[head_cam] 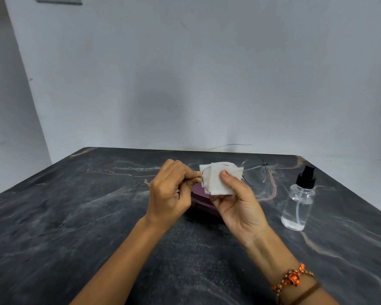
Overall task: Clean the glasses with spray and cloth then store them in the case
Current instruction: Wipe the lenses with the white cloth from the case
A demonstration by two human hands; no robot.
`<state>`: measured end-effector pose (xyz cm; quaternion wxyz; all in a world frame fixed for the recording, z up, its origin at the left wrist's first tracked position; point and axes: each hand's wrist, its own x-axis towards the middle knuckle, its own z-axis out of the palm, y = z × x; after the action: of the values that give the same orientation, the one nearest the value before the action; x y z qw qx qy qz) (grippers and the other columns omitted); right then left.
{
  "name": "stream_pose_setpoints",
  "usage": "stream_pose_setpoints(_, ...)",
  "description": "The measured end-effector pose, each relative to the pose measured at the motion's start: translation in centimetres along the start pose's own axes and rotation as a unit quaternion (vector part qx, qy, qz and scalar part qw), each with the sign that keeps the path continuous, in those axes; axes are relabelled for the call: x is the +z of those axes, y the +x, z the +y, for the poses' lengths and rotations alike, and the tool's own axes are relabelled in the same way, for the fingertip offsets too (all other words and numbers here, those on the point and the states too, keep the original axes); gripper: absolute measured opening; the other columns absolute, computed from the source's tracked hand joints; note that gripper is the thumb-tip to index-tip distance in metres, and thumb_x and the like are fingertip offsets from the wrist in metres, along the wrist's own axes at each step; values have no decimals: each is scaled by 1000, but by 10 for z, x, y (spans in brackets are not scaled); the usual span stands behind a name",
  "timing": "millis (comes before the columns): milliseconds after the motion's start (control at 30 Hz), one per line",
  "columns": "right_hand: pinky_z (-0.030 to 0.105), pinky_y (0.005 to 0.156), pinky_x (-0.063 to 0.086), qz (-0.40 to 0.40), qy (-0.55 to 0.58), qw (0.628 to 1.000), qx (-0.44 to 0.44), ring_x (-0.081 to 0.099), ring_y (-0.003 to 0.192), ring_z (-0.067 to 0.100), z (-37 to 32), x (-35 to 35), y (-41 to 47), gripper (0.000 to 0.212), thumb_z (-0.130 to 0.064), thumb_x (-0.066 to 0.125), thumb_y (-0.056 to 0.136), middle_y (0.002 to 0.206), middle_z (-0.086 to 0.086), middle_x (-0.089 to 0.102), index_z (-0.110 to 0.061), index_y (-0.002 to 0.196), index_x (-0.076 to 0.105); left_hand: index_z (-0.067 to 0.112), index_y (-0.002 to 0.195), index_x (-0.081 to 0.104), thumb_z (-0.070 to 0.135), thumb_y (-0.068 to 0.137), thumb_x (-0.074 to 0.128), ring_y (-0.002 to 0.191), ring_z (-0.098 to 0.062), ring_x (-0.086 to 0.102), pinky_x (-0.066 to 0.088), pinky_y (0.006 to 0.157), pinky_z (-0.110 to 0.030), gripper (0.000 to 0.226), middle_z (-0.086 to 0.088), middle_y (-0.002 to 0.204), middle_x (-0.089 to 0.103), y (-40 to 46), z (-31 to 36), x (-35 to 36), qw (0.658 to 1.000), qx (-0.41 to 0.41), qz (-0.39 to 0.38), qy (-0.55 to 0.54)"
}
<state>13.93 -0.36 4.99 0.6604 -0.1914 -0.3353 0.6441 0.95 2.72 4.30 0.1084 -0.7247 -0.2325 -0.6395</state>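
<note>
Thin wire-framed glasses [256,172] are held above the dark table. My left hand [171,192] pinches the frame's left end near the hinge. My right hand [238,203] pinches a white cloth [220,179] folded over the left lens, thumb pressed on the front of it. The right lens sticks out bare to the right of the cloth. A purple case [201,200] lies on the table under my hands, mostly hidden by them. A clear spray bottle [299,201] with a black pump top stands upright to the right.
The black marble-patterned table [75,216] meets a grey wall at its far edge. A thin wire [229,145] lies along that back edge. Beaded bracelets sit on my right wrist [295,280].
</note>
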Motion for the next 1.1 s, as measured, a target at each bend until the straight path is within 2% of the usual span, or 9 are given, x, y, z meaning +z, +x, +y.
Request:
stream_pose_setpoints(167,18,52,53,10,-36,999,-26,67,59,9,1,-1,-1,19,-8,65,61,61,0,70,-6,80,62,9,67,47,-12,73,45,57,-13,37,29,54,-18,22,-10,51,50,-8,5,9,997,52,-48,0)
stream_pose_setpoints(300,23,55,55,-20,-64,998,-8,69,66,14,1,-2,-2,27,-1,65,58,70,4,73,-6,84,63,-1,57,53,-12,70,43,57,-13,37,31,52,-21,20,-11,51,50,-5,0,4,999,20,-26,5)
stream_pose_setpoints(400,26,54,56,-33,-85,996,12,70,67,17,1,-2,-2,33,2,65,57,74,8,74,-4,89,63,-3,60,59,-8,72,46,58,-14,42,35,51,-25,18,-12,54,56,-3,-3,0,1000,2,-13,16)
stream_pose_setpoints(567,22,53,54,-6,-102,995,0,70,66,14,-2,-2,-1,33,-2,69,55,71,5,74,-3,88,64,-3,61,60,-4,74,50,60,-12,42,34,54,-17,17,-11,54,56,-2,-1,-1,1000,0,-7,26)
stream_pose_setpoints(733,21,53,54,5,-35,999,2,70,65,14,3,1,-1,25,-3,64,60,70,6,72,-4,85,64,-4,62,60,-3,74,54,61,-11,42,35,54,-17,14,-11,54,56,-2,-2,0,1000,1,-10,20)
stream_pose_setpoints(867,21,55,55,8,45,999,-11,69,63,11,3,3,-2,19,-3,59,64,67,3,71,-15,67,72,-5,62,60,-14,69,61,60,-13,42,37,53,-24,12,-12,54,56,-4,0,4,1000,6,-19,11)
stream_pose_setpoints(933,19,56,55,8,33,999,-6,68,63,10,4,4,-2,15,-8,60,66,67,2,71,-12,77,68,-6,60,59,-18,66,60,60,-14,42,37,52,-25,14,-12,54,56,-4,1,4,1000,7,-23,12)
stream_pose_setpoints(1100,17,52,51,-11,-94,995,5,66,60,6,1,0,-3,34,-20,60,69,67,0,72,-3,98,63,-5,60,59,-10,73,55,60,-13,41,34,54,-19,15,-11,54,56,-3,-1,1,999,23,-33,27)
